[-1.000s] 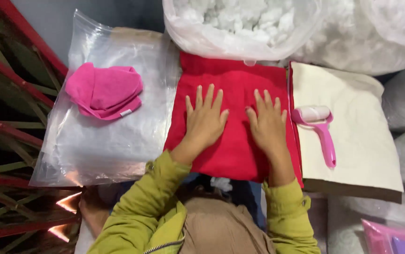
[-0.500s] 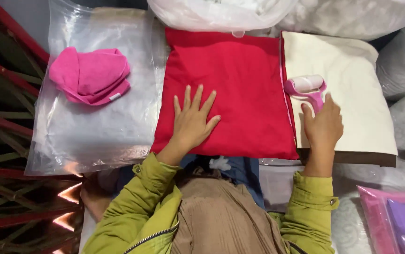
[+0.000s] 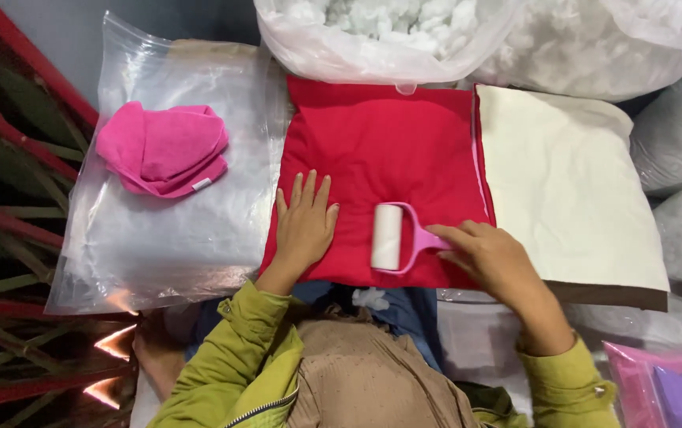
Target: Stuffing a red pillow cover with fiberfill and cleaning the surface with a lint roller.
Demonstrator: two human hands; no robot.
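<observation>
A red pillow (image 3: 388, 147) lies flat in front of me. My left hand (image 3: 304, 226) presses down on its lower left part, palm flat and fingers together. My right hand (image 3: 490, 255) grips the pink handle of a lint roller (image 3: 388, 237), whose white roll rests on the pillow's lower middle, just right of my left hand.
A cream pillow (image 3: 571, 186) lies right of the red one. A folded pink cloth (image 3: 164, 148) sits on a clear plastic bag (image 3: 175, 230) at left. Bags of white stuffing (image 3: 404, 32) line the back and right. Red metal bars (image 3: 8, 214) stand at far left.
My right hand left the red pillow, picked the lint roller up off the cream pillow and brought it onto the red pillow. My left hand slid down and left.
</observation>
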